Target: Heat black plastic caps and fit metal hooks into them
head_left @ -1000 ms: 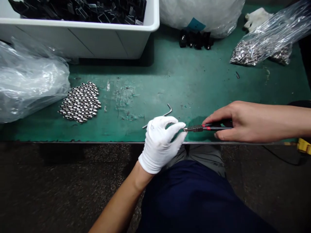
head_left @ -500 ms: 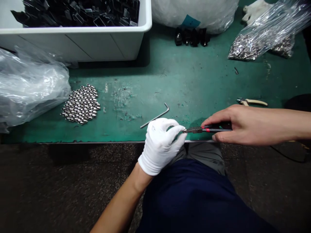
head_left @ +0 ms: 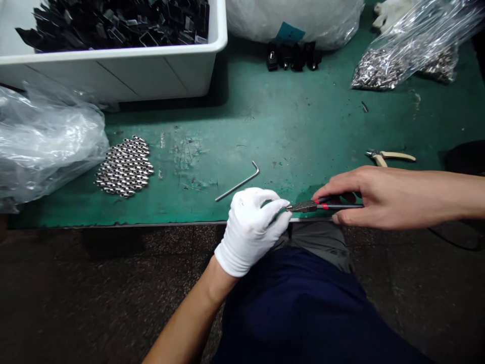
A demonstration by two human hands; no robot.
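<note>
My left hand (head_left: 252,230), in a white cotton glove, is curled above the front edge of the green mat (head_left: 303,126). Its fingertips meet the tips of the long-nose pliers (head_left: 306,206), which have red-banded black handles. My right hand (head_left: 379,197), bare, grips those handles. If anything small sits between the gloved fingers and the plier jaws, it is hidden. An L-shaped steel Allen key (head_left: 238,184) lies on the mat just beyond the gloved fingers, apart from them.
A pile of steel tubes (head_left: 125,167) lies beside a crumpled plastic bag (head_left: 45,136). Behind stand a white bin (head_left: 113,76) of black parts, black pieces (head_left: 291,56), and a bag of small metal parts (head_left: 379,68). Cream-handled pliers (head_left: 390,156) lie right.
The view has drifted, shifting the table contents left. Cream-handled pliers have come into view, and the Allen key no longer sits behind the glove. My hands stay together at the plier tips.
</note>
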